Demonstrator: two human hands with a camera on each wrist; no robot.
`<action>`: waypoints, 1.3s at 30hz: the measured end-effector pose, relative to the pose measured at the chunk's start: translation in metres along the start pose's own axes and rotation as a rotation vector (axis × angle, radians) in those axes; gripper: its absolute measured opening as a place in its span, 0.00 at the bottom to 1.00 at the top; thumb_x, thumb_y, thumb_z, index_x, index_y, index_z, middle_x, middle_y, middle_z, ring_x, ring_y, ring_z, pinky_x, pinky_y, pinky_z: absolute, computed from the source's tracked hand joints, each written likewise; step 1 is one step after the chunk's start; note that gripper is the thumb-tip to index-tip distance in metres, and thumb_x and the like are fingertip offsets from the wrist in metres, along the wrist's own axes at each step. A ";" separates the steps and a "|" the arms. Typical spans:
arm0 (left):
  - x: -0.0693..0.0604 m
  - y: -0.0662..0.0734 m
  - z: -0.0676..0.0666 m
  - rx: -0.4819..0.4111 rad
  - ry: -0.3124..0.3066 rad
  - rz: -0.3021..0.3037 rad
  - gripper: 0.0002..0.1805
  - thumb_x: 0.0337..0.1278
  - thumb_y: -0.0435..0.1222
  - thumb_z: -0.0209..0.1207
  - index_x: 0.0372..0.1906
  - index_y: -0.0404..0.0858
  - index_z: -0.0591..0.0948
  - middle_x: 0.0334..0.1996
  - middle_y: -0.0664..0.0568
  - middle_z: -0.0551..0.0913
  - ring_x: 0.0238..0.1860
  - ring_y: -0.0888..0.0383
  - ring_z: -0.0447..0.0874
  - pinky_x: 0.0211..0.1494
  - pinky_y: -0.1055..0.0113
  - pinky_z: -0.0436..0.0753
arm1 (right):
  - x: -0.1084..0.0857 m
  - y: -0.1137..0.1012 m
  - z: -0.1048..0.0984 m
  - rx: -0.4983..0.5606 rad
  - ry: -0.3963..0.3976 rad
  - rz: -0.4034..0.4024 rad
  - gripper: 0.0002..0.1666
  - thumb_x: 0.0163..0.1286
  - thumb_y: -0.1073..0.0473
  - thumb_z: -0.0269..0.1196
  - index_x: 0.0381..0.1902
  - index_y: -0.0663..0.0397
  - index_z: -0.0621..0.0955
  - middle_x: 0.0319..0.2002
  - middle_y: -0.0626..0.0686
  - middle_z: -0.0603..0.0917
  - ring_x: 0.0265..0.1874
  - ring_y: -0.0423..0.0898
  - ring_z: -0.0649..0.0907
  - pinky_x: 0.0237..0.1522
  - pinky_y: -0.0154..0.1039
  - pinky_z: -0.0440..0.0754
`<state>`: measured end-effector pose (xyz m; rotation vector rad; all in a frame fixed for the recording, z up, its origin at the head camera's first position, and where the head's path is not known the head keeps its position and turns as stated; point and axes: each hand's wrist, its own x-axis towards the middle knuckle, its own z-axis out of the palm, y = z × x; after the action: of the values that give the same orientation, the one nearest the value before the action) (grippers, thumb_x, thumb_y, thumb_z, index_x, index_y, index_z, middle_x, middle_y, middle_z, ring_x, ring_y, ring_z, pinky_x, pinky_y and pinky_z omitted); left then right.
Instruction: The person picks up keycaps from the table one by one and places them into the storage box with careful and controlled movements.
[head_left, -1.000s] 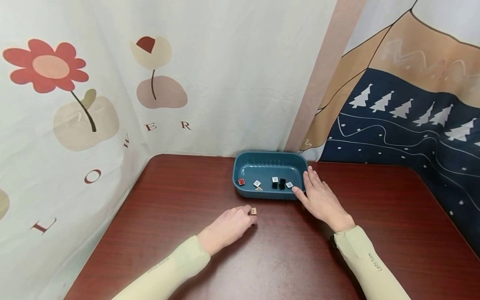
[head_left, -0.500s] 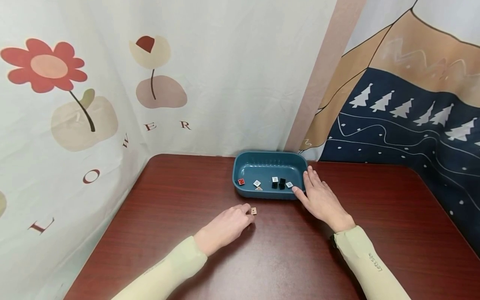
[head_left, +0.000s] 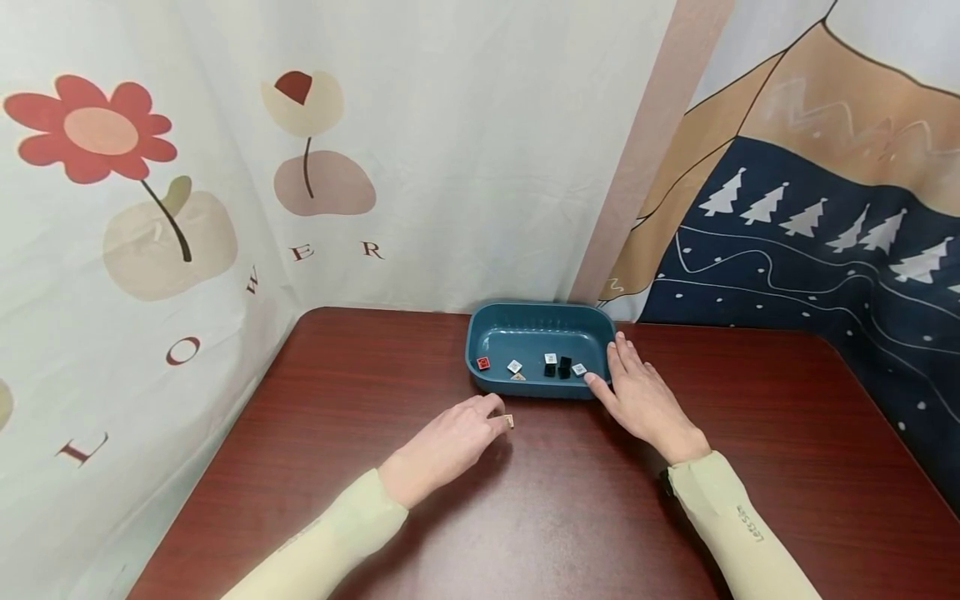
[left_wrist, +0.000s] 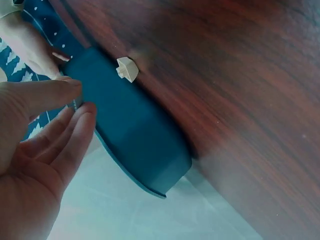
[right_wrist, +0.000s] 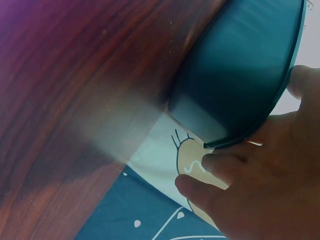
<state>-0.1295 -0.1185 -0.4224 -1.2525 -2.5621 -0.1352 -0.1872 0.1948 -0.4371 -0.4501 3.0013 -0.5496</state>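
Observation:
A beige keycap point(left_wrist: 128, 69) lies on the table before the box's front wall. In the head view my left hand point(head_left: 450, 437) partly covers this keycap point(head_left: 509, 421); the left wrist view shows my fingers apart from it. Thumb and fingertips are close together with a narrow gap, and I see no keycap between them. My right hand point(head_left: 647, 400) rests with straight fingers along the right end of the teal box point(head_left: 540, 389), its thumb at the front right corner. Inside lie a red keycap point(head_left: 483, 363), several white and black ones, and a beige one point(head_left: 517, 377).
The dark red-brown table point(head_left: 390, 367) reaches back to a printed curtain point(head_left: 465, 167). The box stands near the table's back edge, close to the curtain.
My left hand has drawn slightly back and left from around the beige keycap, its index finger rising. The keycap stays put, now partly covered. My right hand and the box have not moved.

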 end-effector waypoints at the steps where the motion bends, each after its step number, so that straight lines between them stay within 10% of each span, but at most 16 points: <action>1: 0.000 0.000 0.000 -0.003 0.000 0.004 0.15 0.57 0.23 0.68 0.47 0.40 0.88 0.42 0.51 0.79 0.39 0.56 0.81 0.47 0.68 0.83 | 0.000 0.000 0.000 0.000 0.000 0.000 0.53 0.81 0.31 0.44 0.79 0.74 0.52 0.82 0.68 0.44 0.80 0.66 0.49 0.74 0.68 0.53; 24: 0.020 -0.032 -0.005 -0.266 0.271 0.003 0.12 0.60 0.23 0.69 0.47 0.36 0.88 0.45 0.49 0.81 0.45 0.58 0.85 0.49 0.73 0.83 | 0.000 0.001 0.000 0.005 -0.003 -0.003 0.54 0.81 0.31 0.44 0.79 0.74 0.52 0.82 0.68 0.44 0.80 0.67 0.50 0.74 0.68 0.53; 39: 0.040 -0.044 -0.002 -0.225 0.228 -0.129 0.13 0.61 0.27 0.70 0.50 0.36 0.89 0.48 0.49 0.82 0.47 0.57 0.86 0.50 0.69 0.85 | 0.000 0.001 0.000 0.009 -0.011 0.001 0.54 0.81 0.31 0.44 0.80 0.73 0.52 0.82 0.68 0.44 0.80 0.66 0.49 0.74 0.67 0.53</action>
<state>-0.1870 -0.1162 -0.4071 -1.0718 -2.4771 -0.5739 -0.1873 0.1960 -0.4371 -0.4491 2.9871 -0.5578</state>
